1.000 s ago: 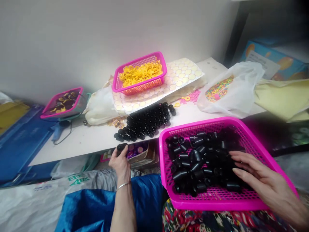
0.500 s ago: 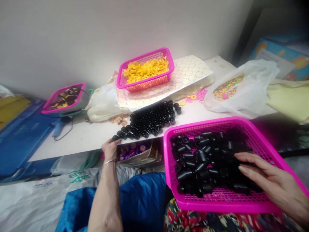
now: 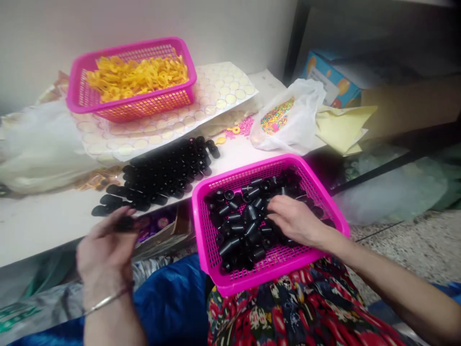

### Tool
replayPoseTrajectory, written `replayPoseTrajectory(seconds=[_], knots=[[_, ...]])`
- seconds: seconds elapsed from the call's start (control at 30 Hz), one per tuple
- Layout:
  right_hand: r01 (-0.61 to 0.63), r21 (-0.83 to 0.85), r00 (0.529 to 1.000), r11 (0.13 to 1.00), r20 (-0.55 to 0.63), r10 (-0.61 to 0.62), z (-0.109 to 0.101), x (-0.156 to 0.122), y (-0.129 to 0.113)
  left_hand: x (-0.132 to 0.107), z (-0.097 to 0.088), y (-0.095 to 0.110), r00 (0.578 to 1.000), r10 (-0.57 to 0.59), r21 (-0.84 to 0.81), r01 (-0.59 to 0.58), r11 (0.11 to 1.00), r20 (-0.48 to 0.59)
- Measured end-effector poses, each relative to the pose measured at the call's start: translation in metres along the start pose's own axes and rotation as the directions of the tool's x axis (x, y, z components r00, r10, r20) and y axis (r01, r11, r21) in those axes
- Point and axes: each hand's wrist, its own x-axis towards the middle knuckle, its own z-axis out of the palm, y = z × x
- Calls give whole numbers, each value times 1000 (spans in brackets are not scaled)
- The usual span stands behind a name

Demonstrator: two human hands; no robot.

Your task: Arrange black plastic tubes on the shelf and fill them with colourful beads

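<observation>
A pink mesh basket (image 3: 329,204) rests on my lap, holding several loose black cylindrical caps (image 3: 237,226). My right hand (image 3: 293,221) lies inside it, fingers curled down among the caps. My left hand (image 3: 104,247), wearing a thin bangle, hovers at the front edge of the white table (image 3: 43,221). Its fingers pinch a black cap (image 3: 124,223), though motion blurs them. Just beyond it, rows of black caps (image 3: 165,168) stand packed together on the table.
A second pink basket (image 3: 133,103) of yellow plastic pieces sits at the back on a sheet of round stickers (image 3: 223,93). A white bag of coloured beads (image 3: 284,120) and yellow paper (image 3: 342,127) lie to the right. Blue cloth (image 3: 173,302) covers the floor.
The view swung left-to-right and closer. My left hand drew back from the row of caps at the table edge. My right hand moved further into the basket among the caps.
</observation>
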Motion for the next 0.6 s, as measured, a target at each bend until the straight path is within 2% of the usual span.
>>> replayPoseTrajectory(seconds=[0.03,0.1,0.17,0.23,0.3,0.43,0.5,0.57,0.6], knots=[[15,-88,998,996,68,-9,5,10,-9,-19,14,-5,990,-89,-33,93,995,113],[-5,-232,982,973,182,48,16,30,-27,-53,40,-17,942,-176,-38,195,980,287],[-43,-309,968,950,222,116,27,46,-41,-77,58,-30,886,-265,-19,294,956,380],[-60,-330,967,942,214,136,33,54,-50,-91,70,-44,828,-321,-6,364,931,460],[-45,-328,970,943,211,120,36,55,-53,-97,76,-54,786,-359,-9,420,907,504],[-13,-329,964,944,246,99,33,47,-48,-101,81,-67,750,-417,-28,501,865,513],[-14,-300,961,954,260,96,28,41,-40,-104,83,-70,718,-439,7,518,855,540],[-73,-144,970,987,222,104,22,35,-30,-109,83,-74,684,-440,69,497,865,582],[-130,21,976,991,179,124,19,31,-24,-112,83,-75,685,-422,96,461,882,593]])
